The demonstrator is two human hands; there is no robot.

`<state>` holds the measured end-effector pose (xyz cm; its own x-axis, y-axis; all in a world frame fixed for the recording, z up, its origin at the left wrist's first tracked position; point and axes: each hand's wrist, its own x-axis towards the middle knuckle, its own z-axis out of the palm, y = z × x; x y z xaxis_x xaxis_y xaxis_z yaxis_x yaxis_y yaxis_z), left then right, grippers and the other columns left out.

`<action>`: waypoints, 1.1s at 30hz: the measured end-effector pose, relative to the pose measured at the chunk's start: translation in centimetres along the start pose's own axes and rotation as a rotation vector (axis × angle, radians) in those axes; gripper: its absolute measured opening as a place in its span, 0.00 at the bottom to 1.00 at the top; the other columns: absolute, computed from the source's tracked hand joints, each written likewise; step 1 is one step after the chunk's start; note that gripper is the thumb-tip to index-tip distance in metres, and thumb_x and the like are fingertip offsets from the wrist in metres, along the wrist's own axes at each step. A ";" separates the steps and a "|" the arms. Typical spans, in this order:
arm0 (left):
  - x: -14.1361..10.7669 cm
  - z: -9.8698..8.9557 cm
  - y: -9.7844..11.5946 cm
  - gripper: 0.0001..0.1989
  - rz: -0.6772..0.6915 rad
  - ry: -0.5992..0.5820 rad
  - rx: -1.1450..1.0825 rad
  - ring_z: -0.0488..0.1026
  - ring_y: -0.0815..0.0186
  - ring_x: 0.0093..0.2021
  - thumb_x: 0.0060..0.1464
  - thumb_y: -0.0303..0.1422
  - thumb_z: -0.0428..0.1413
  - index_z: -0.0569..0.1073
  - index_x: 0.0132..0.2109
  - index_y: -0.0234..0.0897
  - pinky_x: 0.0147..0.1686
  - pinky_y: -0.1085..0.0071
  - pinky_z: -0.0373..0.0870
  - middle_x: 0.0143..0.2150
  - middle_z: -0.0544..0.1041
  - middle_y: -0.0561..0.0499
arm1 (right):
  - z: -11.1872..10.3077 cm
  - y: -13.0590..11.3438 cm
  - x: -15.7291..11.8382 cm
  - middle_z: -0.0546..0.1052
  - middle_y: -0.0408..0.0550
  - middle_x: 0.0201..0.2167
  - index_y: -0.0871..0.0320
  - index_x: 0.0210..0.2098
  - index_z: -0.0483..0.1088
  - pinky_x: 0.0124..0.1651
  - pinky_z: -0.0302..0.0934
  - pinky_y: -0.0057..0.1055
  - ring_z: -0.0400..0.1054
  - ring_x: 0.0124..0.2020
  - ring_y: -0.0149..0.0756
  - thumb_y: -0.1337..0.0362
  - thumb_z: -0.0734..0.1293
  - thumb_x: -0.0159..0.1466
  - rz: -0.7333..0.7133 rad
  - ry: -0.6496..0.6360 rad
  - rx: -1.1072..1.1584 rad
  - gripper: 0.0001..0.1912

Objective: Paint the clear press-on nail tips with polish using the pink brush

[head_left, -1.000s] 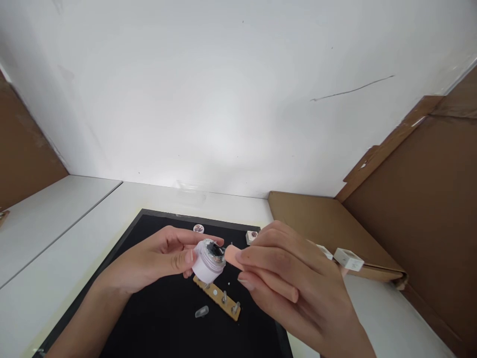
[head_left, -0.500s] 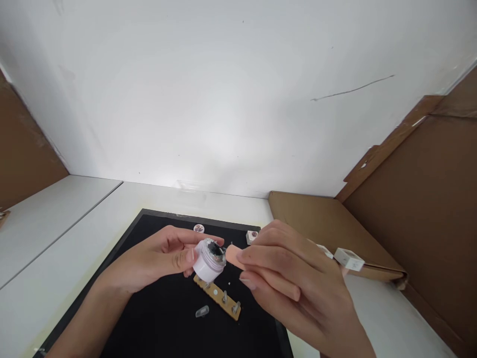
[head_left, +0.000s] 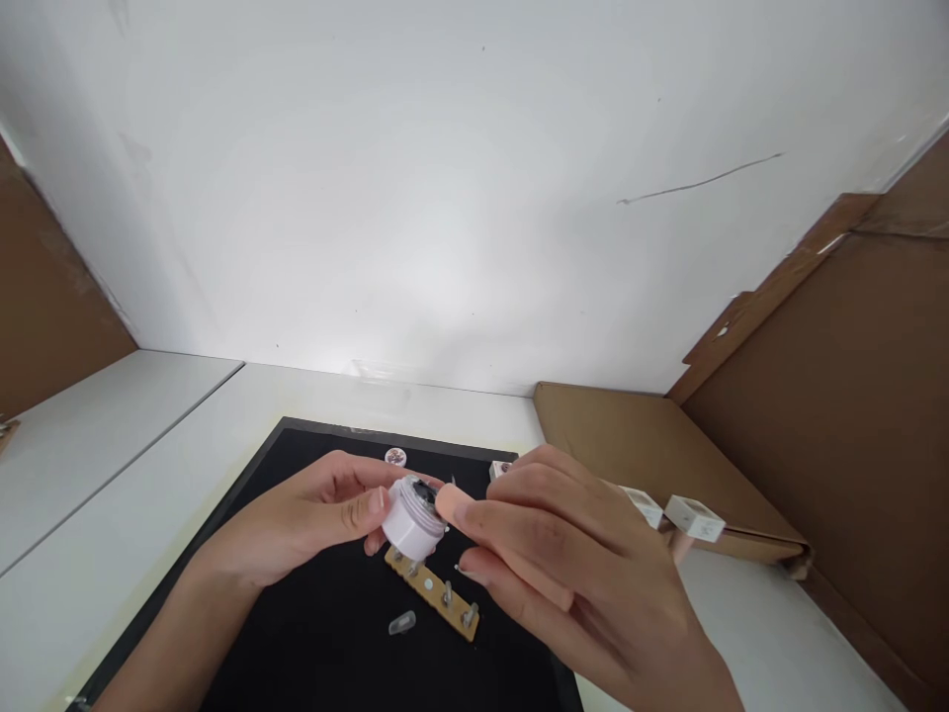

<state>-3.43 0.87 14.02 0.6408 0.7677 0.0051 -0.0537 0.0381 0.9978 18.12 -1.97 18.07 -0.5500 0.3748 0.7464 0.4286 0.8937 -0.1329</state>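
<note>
A small white jar [head_left: 410, 526] is tilted between the thumb and fingers of my left hand [head_left: 311, 514]. Dark, glittery material shows at its open mouth. My right hand [head_left: 585, 554] grips a peach-coloured stick [head_left: 530, 574], and the stick's rounded end is at the jar's rim; whether they touch is unclear. Below the jar, a tan strip [head_left: 437, 596] carries several small clear pieces standing on it. One loose translucent piece [head_left: 401, 623] lies on the black mat [head_left: 333, 643] beside the strip.
Behind my left fingers sits a small round pot [head_left: 395, 457] on the mat. A white block [head_left: 499, 470] is near my right knuckles. Two more white blocks [head_left: 695, 517] are at the right, by a flat cardboard box [head_left: 623, 435]. A white wall [head_left: 445, 198] rises behind.
My right hand has moved slightly left with the peach-coloured stick, whose end now covers more of the jar's mouth. My left hand and the jar have barely moved.
</note>
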 end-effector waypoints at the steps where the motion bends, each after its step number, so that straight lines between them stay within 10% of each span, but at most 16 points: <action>1: 0.0 0.0 0.0 0.27 -0.001 0.005 -0.001 0.61 0.67 0.29 0.50 0.52 0.57 0.79 0.47 0.36 0.35 0.69 0.61 0.28 0.71 0.50 | 0.0 0.0 0.0 0.72 0.43 0.24 0.60 0.40 0.70 0.27 0.59 0.29 0.63 0.24 0.30 0.71 0.63 0.65 -0.004 0.000 -0.006 0.06; 33: -0.1 -0.1 0.0 0.27 0.010 0.002 0.017 0.66 0.64 0.32 0.50 0.52 0.57 0.78 0.49 0.37 0.34 0.69 0.62 0.30 0.74 0.48 | 0.3 0.3 -0.1 0.72 0.44 0.25 0.59 0.36 0.69 0.27 0.60 0.28 0.63 0.26 0.30 0.70 0.63 0.65 0.030 0.009 0.065 0.03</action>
<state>-3.56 0.85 13.96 0.6386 0.7694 0.0154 -0.0472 0.0191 0.9987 18.06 -1.69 17.78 -0.5308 0.3997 0.7473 0.3969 0.8964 -0.1974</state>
